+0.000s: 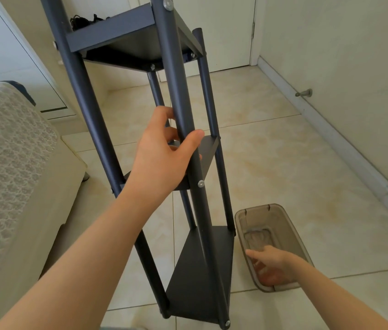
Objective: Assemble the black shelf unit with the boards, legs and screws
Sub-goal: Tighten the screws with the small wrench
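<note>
Steadying the black shelf unit (202, 270), which is standing on the tiled floor (283, 151): the left hand (164, 151) is wrapping fingers and thumb round the near leg (176, 67), just above the middle board (208, 148).

The right hand (271, 265) is reaching into the tinted bin (259, 207); its grip cannot be told.

Step judged: fetching remaining screws. The next move is calling for locating an unfilled hole.

The sofa (9, 151) is crowding the left side.
</note>
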`<state>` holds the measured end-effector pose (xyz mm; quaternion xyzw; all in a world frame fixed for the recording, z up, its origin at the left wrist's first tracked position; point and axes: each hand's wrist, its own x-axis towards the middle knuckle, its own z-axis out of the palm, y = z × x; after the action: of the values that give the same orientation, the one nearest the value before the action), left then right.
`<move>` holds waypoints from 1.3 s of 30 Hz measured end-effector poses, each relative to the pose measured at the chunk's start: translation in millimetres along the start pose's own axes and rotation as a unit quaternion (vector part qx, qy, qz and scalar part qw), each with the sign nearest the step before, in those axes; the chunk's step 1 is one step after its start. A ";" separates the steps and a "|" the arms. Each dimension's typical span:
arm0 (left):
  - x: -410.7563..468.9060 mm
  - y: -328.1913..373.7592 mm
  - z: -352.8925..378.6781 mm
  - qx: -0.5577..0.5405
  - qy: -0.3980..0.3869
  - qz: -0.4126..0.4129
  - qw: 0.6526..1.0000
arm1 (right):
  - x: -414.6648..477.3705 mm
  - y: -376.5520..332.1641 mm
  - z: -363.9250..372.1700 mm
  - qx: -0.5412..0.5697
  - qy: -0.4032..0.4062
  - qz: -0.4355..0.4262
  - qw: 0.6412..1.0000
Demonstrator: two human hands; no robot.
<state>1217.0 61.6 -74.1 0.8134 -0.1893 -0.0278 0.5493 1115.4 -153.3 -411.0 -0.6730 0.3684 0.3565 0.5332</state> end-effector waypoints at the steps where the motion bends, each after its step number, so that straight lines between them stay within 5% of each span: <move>1: -0.6 0.7 -0.1 -0.004 0.000 -0.001 1.000 | -4.1 0.1 -1.3 0.021 -0.038 0.022 0.999; 4: -1.9 1.1 -1.6 -0.009 0.003 0.000 1.000 | -9.9 -2.7 -3.6 0.030 -0.089 0.039 0.995; 12: -9.5 4.3 4.2 -0.025 0.011 0.004 1.000 | 42.4 -17.7 0.8 -0.230 0.197 -0.114 0.946; 24: -11.5 4.7 3.1 -0.038 0.025 -0.001 0.999 | 72.0 -9.4 12.1 -0.425 0.284 -0.188 0.839; 39: -11.1 2.0 -1.6 -0.052 0.032 -0.012 0.998 | 71.8 0.9 14.6 -0.474 0.317 -0.181 0.801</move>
<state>1206.6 66.1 -73.5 0.7862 -0.1606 -0.0180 0.5965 1147.4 -147.4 -476.6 -0.9718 0.1730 0.1501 0.0562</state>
